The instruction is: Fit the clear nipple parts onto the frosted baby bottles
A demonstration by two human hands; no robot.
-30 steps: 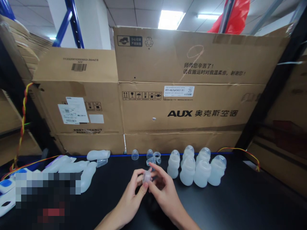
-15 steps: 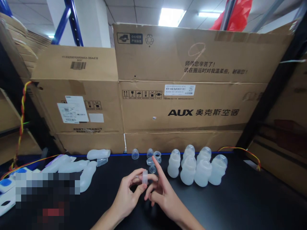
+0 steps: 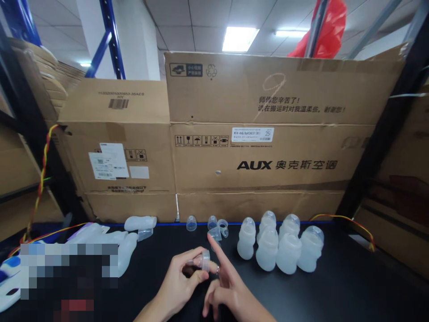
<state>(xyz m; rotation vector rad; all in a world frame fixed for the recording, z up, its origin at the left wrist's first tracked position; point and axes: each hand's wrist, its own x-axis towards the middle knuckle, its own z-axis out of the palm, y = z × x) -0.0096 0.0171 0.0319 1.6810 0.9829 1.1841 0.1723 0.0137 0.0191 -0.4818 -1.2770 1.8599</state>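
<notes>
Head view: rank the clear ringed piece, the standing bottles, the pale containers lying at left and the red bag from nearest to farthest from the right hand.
1. Clear ringed piece: at the right hand's finger, held by the left hand.
2. Standing bottles: beyond, to the right.
3. Pale containers: farther off, left.
4. Red bag: upper right, behind the cardboard.

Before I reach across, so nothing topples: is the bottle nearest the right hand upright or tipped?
Upright: the bottle stands on the table, clear cap uppermost.

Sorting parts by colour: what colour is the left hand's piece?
The piece is translucent, nearly colourless; the head view shows it.
</notes>
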